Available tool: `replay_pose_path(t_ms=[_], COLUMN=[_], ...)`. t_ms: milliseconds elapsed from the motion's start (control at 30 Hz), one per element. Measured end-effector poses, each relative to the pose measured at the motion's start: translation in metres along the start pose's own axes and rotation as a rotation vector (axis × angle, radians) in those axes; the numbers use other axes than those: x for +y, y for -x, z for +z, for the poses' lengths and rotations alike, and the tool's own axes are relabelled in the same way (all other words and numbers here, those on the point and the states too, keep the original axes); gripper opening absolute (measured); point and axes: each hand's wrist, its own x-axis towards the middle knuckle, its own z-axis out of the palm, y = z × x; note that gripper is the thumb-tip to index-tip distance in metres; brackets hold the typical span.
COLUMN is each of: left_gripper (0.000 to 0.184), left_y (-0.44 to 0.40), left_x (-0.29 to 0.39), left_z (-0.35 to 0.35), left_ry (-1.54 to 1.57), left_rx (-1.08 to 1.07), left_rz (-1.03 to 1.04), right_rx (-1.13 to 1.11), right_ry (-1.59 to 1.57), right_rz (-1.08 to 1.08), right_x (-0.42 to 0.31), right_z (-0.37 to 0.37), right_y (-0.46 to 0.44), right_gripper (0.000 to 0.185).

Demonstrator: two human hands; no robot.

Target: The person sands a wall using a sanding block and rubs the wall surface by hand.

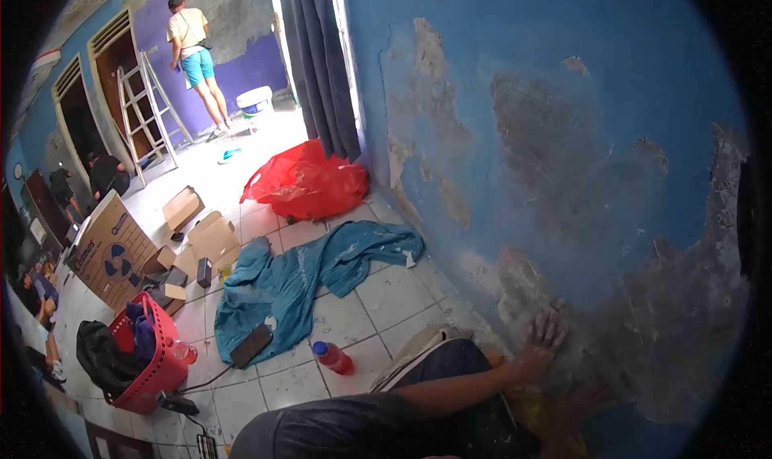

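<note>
My left hand (546, 337) lies against the lower part of the blue wall (595, 242), its fingers spread over a bare grey patch (523, 286) where paint has come off. No object shows in it. To its right and lower down, my right hand (591, 396) is close to the same wall, dim and smeared in shadow. Whether its fingers hold anything cannot be made out. Below my left forearm is a dark cloth-like shape beside my knee. A bottle with a blue cap and red liquid (334, 358) stands on the tiles left of my arm.
On the tiled floor lie a teal cloth (293, 286) with a phone (252, 346), a red plastic bag (310, 184) and opened cardboard boxes (117, 250). A red basket (149, 354) holds clothes. Farther back are a stepladder (145, 109), a bucket (255, 101) and several people.
</note>
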Motion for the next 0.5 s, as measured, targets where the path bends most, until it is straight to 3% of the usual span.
replay_pose_path(t_ms=[100,133,200,267,400,500], left_gripper=[0.100,0.100,0.101,0.100,0.100,0.100], left_y=[0.010,0.011,0.009,0.011,0.009,0.008], left_x=[-0.013,-0.013,-0.012,-0.005,-0.008,-0.014], left_z=[0.009,0.003,-0.004,0.002,0.002,-0.003], left_ry=[-0.275,-0.269,-0.009,-0.005,-0.084,-0.027], left_rx=[-0.148,-0.162,-0.217,-0.234,-0.163,-0.181], left_rz=[0.043,0.029,0.001,-0.035,-0.005,0.036], right_rx=[0.433,0.436,0.239,0.105,0.485,0.263], right_ry=[-0.077,-0.117,-0.103,-0.011,-0.028,-0.034], right_rz=[0.032,0.064,0.097,0.043,0.063,0.089], right_x=[0.012,0.011,0.001,-0.001,0.011,0.001], right_z=[-0.042,-0.050,-0.037,-0.010,-0.051,-0.030], right_y=[-0.012,-0.013,-0.005,0.004,-0.008,0.000], right_gripper=[0.077,0.077,0.077,0.076,0.075,0.074])
